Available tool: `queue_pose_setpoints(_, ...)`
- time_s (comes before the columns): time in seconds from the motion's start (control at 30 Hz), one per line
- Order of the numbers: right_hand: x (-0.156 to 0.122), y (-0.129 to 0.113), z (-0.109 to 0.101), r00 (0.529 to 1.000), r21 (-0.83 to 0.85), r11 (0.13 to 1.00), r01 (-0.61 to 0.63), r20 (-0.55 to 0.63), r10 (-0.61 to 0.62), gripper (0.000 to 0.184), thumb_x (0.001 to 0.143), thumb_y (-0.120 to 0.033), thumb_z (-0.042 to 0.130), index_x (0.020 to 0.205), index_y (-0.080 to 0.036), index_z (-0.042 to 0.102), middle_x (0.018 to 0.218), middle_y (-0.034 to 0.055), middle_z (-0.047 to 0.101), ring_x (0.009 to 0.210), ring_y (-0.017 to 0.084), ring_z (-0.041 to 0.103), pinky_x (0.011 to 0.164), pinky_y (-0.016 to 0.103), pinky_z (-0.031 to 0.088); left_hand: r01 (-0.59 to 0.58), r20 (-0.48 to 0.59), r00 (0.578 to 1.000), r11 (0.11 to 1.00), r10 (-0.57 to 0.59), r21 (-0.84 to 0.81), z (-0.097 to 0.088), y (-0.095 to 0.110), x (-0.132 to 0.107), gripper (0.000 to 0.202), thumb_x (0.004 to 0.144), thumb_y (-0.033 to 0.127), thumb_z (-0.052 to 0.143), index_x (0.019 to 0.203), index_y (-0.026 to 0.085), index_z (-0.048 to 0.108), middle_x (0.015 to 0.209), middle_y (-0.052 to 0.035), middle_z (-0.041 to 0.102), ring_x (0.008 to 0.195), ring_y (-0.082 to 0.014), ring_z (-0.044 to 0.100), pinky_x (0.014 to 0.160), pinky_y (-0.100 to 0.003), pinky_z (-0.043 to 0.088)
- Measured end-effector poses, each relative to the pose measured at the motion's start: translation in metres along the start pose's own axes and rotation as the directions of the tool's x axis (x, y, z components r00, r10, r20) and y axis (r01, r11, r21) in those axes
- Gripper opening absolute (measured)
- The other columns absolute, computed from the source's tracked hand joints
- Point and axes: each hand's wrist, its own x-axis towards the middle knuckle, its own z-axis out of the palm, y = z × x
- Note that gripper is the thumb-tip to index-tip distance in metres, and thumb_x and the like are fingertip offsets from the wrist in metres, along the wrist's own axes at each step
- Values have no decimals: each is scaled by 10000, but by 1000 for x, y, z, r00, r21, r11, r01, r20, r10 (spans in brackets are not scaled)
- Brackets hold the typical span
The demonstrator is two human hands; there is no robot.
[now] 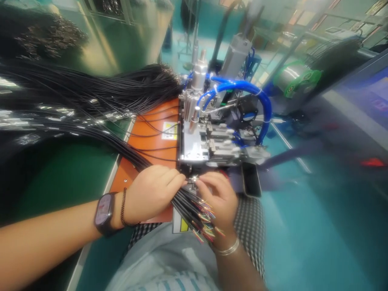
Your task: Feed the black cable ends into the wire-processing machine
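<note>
My left hand (157, 188) is closed around a bundle of black cables (184, 206). Stripped ends with thin coloured wires (206, 220) fan out below it, in front of my right wrist. Between thumb and index finger, the same hand pinches toward a small shiny metal part (194, 178) at the front of the machine (194, 149). My right hand (220, 196) is closed too, thumb and index finger meeting at that part from the other side. Whether it grips a wire end or the part itself is too small to make out.
An orange plate (154, 137) lies left of the machine, crossed by loose cables. Large heaps of black cables (121, 91) fill the left. Blue air hoses (242, 85) arch over the machine. A phone (251, 180) sits right of it. A green-rimmed reel (298, 79) stands farther back.
</note>
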Motion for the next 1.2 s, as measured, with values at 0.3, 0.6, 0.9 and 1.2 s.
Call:
queue_pose_setpoints(0.3,0,-6,1,973,-65,990,-128,187,138,47,802,-184,650,815,-202,692,778,15,646,712,139,597,623,252,474,-4,-56,998,1000,5,29,2,0,5,235,914,189,400,798,144,600,630,-20,538,570,-185,481,520,-314,368)
queue_pose_setpoints(0.6,5,-5,0,969,-14,994,-107,222,107,104,842,-174,594,821,-214,689,827,7,675,774,129,609,707,251,476,-77,-45,996,997,77,7,9,-5,0,139,895,182,462,915,128,589,720,-28,588,644,-177,508,572,-309,383)
queue_pose_setpoints(0.9,16,2,-5,938,-164,977,135,339,-72,151,854,-170,533,839,-219,674,837,35,679,819,179,603,774,332,476,-6,297,955,1000,2,12,-10,4,6,329,811,130,544,1140,131,559,945,-70,612,769,-203,557,648,-340,442)
queue_pose_setpoints(1.2,17,13,-14,782,-88,862,-499,383,491,170,815,-330,581,763,-175,630,739,15,654,687,157,591,629,269,454,-36,221,974,999,38,-15,7,-6,4,368,900,164,439,1252,247,506,877,-41,583,741,-184,529,624,-321,403)
